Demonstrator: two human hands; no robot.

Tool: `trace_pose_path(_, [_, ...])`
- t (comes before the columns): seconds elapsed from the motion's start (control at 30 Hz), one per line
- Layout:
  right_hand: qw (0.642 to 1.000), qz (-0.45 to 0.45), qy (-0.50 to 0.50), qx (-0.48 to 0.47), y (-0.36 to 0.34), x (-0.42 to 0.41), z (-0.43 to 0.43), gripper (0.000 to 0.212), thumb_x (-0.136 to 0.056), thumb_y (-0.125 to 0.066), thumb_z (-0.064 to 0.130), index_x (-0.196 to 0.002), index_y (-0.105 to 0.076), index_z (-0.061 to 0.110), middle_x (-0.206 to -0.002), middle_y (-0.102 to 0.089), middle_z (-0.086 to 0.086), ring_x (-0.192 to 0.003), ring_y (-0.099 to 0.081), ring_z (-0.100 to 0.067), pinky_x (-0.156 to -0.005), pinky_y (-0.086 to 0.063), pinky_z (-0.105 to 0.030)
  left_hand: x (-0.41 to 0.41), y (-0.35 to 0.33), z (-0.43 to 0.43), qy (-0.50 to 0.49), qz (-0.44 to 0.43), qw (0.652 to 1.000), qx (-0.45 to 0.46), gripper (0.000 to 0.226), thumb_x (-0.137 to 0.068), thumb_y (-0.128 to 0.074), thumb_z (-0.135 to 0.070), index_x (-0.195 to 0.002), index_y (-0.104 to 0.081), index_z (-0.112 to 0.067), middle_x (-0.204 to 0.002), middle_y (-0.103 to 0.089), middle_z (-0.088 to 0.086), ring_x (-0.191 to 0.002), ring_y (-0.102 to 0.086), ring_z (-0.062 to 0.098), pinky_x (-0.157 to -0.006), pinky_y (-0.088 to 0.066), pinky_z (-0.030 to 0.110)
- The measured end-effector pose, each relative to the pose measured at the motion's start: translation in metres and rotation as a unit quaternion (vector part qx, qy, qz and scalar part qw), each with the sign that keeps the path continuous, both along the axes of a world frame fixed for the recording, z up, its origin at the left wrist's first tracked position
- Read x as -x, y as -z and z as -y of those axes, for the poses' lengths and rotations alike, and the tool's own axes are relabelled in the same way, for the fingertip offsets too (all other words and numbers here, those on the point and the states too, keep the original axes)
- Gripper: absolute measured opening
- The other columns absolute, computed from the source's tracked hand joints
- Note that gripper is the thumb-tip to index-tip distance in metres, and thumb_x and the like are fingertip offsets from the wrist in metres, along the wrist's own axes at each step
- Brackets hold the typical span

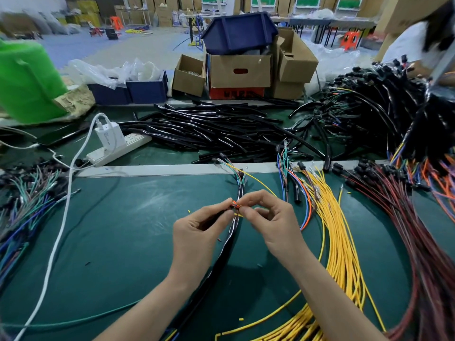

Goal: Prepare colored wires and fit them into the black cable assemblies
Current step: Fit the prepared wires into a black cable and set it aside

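Evidently the job is well underway but far from finished. Both hands meet above the green mat (128, 242), working on one black cable (222, 254) that runs from the near edge up between them. The left hand (197, 230) pinches the cable near its end between thumb and forefinger. The right hand (273, 217) pinches an orange wire (235, 206) at that same spot, its other fingers loosely curled. Whether the wire is already seated is too small to tell. Green and yellow leads already fan out beyond the cable's far end, so this one looks partly fitted.

A large heap of assemblies (369, 107) with leads showing lies at the far right, probably finished work. Much is left: a pile of bare black tubes (221, 129) waits behind, and loose yellow wires (342, 242) and red wires (413, 237) lie beside the right hand.
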State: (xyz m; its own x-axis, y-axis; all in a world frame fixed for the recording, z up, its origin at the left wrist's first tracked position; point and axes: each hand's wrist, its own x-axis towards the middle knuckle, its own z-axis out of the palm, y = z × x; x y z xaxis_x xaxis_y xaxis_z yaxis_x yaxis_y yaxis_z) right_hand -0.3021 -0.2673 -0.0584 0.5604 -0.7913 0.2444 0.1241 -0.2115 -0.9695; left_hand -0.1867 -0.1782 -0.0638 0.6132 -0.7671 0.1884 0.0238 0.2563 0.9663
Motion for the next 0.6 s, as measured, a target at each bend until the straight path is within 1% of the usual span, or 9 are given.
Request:
trace_pose_path(0.1, [1.0,0.0,0.006,0.002,0.0,0.0,0.001,0.02,-0.086,-0.064,0.0,-0.089,-0.068,0.019,-0.079,-0.064,-0.003,-0.058,-0.035,-0.022,-0.055,-0.032,-0.025,0.004,-0.001,-0.001,-0.001,-0.002,1.0,0.0,0.023,-0.071,-0.073,-0.014,-0.091,-0.076,-0.023,-0.09,-0.075,-0.005,-0.085,-0.069,0.005,-0.074,-0.049,0.01])
trace_pose_path(0.2, [1.0,0.006,0.009,-0.006,0.001,-0.001,0.0,0.021,-0.087,-0.064,0.001,-0.092,-0.07,0.02,-0.077,-0.067,-0.001,-0.059,-0.033,-0.024,-0.053,-0.031,-0.019,0.007,-0.001,-0.001,-0.009,-0.001,1.0,0.001,0.025,-0.075,-0.071,-0.004,-0.094,-0.074,-0.021,-0.08,-0.074,-0.011,-0.065,-0.062,-0.003,-0.064,-0.047,0.008])
trace_pose_path(0.27, [1.0,0.008,0.016,-0.007,0.002,-0.001,0.001,0.02,-0.087,-0.064,0.003,-0.09,-0.073,0.021,-0.075,-0.066,-0.017,-0.056,-0.031,-0.03,-0.051,-0.028,-0.024,0.009,-0.001,0.0,-0.011,0.002,1.0,0.002,0.027,-0.076,-0.07,-0.003,-0.095,-0.073,-0.022,-0.076,-0.073,-0.013,-0.059,-0.055,-0.006,-0.059,-0.047,0.009])
trace_pose_path(0.33, [1.0,0.003,0.022,0.003,0.001,-0.002,0.0,0.019,-0.087,-0.065,0.007,-0.09,-0.074,0.024,-0.074,-0.056,-0.035,-0.055,-0.03,-0.037,-0.053,-0.025,-0.032,0.011,0.0,0.001,-0.013,0.008,1.0,0.008,0.03,-0.074,-0.071,-0.003,-0.096,-0.072,-0.024,-0.085,-0.074,-0.014,-0.067,-0.059,-0.009,-0.063,-0.047,0.008])
trace_pose_path(0.4, [0.999,0.007,0.03,0.009,0.001,-0.003,-0.002,0.02,-0.087,-0.065,0.009,-0.09,-0.074,0.027,-0.077,-0.053,-0.041,-0.057,-0.033,-0.042,-0.057,-0.027,-0.036,0.013,0.0,0.002,-0.029,0.026,0.999,0.011,0.03,-0.072,-0.074,-0.007,-0.096,-0.072,-0.025,-0.091,-0.074,-0.015,-0.079,-0.065,-0.006,-0.07,-0.047,0.007])
trace_pose_path(0.47, [0.999,0.014,0.038,0.011,0.001,-0.004,-0.003,0.022,-0.087,-0.065,0.009,-0.089,-0.074,0.029,-0.076,-0.051,-0.041,-0.058,-0.034,-0.043,-0.058,-0.028,-0.038,0.014,0.0,0.006,-0.052,0.033,0.998,0.02,0.025,-0.07,-0.075,-0.017,-0.093,-0.073,-0.025,-0.092,-0.074,-0.012,-0.086,-0.068,0.001,-0.074,-0.048,0.01])
trace_pose_path(0.5, [0.999,0.019,0.04,0.012,0.001,-0.005,-0.004,0.022,-0.088,-0.065,0.009,-0.089,-0.074,0.029,-0.069,-0.049,-0.038,-0.057,-0.032,-0.042,-0.056,-0.026,-0.039,0.015,0.0,0.008,-0.063,0.038,0.997,0.026,0.022,-0.07,-0.074,-0.02,-0.091,-0.073,-0.026,-0.091,-0.074,-0.011,-0.087,-0.069,0.004,-0.076,-0.049,0.012])
trace_pose_path(0.53, [0.999,0.023,0.039,0.012,0.001,-0.005,-0.005,0.021,-0.088,-0.064,0.009,-0.089,-0.074,0.028,-0.063,-0.044,-0.034,-0.056,-0.029,-0.04,-0.054,-0.023,-0.039,0.015,0.0,0.01,-0.073,0.046,0.996,0.032,0.019,-0.072,-0.073,-0.02,-0.089,-0.074,-0.028,-0.09,-0.075,-0.01,-0.086,-0.069,0.006,-0.076,-0.05,0.014])
trace_pose_path(0.6, [0.999,0.034,0.031,0.003,0.001,-0.005,-0.005,0.021,-0.088,-0.063,0.007,-0.089,-0.073,0.026,-0.06,-0.037,-0.032,-0.056,-0.025,-0.04,-0.053,-0.02,-0.042,0.013,0.001,0.015,-0.084,0.064,0.994,0.04,0.018,-0.076,-0.072,-0.016,-0.085,-0.074,-0.031,-0.086,-0.074,-0.009,-0.081,-0.068,0.006,-0.074,-0.051,0.017])
